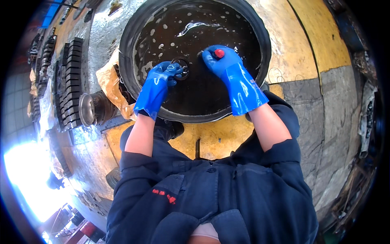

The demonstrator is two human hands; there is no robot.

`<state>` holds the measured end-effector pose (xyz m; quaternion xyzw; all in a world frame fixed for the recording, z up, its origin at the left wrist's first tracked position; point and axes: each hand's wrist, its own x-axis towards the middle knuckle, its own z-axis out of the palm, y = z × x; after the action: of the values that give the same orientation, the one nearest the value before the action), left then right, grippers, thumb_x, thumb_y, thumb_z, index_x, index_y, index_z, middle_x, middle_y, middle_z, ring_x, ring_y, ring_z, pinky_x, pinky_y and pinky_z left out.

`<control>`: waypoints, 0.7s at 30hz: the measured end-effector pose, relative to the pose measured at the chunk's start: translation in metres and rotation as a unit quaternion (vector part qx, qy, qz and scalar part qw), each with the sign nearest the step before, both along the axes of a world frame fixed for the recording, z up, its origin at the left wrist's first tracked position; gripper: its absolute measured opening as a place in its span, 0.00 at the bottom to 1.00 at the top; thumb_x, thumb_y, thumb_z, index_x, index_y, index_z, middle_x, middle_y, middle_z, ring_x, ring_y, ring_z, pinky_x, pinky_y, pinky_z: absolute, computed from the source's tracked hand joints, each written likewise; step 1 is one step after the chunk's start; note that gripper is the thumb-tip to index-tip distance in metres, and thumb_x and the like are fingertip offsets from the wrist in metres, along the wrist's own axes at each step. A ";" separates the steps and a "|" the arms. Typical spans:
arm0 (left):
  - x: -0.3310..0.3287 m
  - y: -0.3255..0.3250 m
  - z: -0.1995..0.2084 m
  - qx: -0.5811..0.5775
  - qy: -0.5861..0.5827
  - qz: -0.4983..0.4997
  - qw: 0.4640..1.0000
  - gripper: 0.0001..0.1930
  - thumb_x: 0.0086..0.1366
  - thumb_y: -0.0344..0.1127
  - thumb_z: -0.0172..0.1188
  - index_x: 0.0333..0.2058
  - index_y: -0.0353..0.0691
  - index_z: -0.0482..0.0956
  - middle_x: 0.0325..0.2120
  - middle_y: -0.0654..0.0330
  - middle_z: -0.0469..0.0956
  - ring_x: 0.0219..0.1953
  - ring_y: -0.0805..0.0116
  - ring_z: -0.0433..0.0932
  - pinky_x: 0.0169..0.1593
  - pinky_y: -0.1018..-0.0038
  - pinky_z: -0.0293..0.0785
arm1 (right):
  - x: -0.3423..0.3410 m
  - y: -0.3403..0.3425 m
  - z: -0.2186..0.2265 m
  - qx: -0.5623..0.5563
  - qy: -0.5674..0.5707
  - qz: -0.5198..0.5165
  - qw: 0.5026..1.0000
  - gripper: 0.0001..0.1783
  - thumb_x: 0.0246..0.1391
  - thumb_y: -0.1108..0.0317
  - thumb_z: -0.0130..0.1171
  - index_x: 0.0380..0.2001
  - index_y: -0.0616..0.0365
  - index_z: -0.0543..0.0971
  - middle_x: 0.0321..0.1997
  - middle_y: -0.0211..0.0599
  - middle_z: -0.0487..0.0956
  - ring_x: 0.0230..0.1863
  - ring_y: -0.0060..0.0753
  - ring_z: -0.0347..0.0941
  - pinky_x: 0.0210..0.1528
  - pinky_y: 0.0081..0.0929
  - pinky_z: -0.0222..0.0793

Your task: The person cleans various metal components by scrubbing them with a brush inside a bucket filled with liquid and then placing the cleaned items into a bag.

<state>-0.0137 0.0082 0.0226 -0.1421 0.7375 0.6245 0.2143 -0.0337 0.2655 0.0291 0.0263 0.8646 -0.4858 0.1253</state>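
Note:
Both my hands wear long blue rubber gloves and are over a big round black tub (265,44) of dark liquid (197,95) with patches of foam. My left hand (157,79) has its fingers closed on the edge of a dark ring-shaped metal part (187,68), held just above the liquid. Curled in a fist to the right of it, my right hand (225,65) grips a tool with a red handle end (219,53). That tool's working end is hidden by the glove, so its kind does not show.
Left of the tub lie crumpled brown paper (109,83) and a metal cylinder with a flange (87,109). Farther left is a row of dark ribbed metal parts (72,77). Grey sheeting (302,110) covers part of the yellowish floor at right. My knees flank the tub's near side.

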 end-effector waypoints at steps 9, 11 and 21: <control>0.003 0.012 -0.003 -0.048 0.075 0.007 0.996 0.24 0.79 0.49 0.67 0.60 0.35 0.85 0.49 0.58 0.90 0.48 0.70 0.88 0.46 0.74 0.81 | -0.008 0.000 -0.017 -0.135 -0.053 -0.005 0.989 0.15 0.69 0.57 0.65 0.43 0.58 0.90 0.38 0.43 0.90 0.41 0.30 0.87 0.52 0.31 0.82; -0.001 0.005 -0.015 -0.059 0.078 0.002 0.995 0.22 0.79 0.48 0.66 0.59 0.36 0.85 0.47 0.60 0.91 0.46 0.71 0.88 0.45 0.75 0.79 | -0.002 -0.004 -0.022 -0.038 -0.007 0.008 0.999 0.16 0.68 0.50 0.65 0.41 0.50 0.91 0.41 0.46 0.90 0.44 0.52 0.88 0.51 0.42 0.83; 0.002 0.020 0.003 -0.171 0.120 -0.075 0.975 0.19 0.78 0.45 0.68 0.55 0.35 0.88 0.44 0.61 0.90 0.45 0.74 0.84 0.49 0.75 0.78 | 0.004 -0.021 -0.018 0.195 0.103 0.173 0.960 0.13 0.64 0.51 0.65 0.41 0.45 0.88 0.45 0.39 0.90 0.51 0.53 0.88 0.49 0.46 0.84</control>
<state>-0.0119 0.0285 0.0254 -0.0448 0.8621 0.4840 0.1434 -0.0297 0.2444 0.0115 -0.1501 0.9422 -0.2786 0.1097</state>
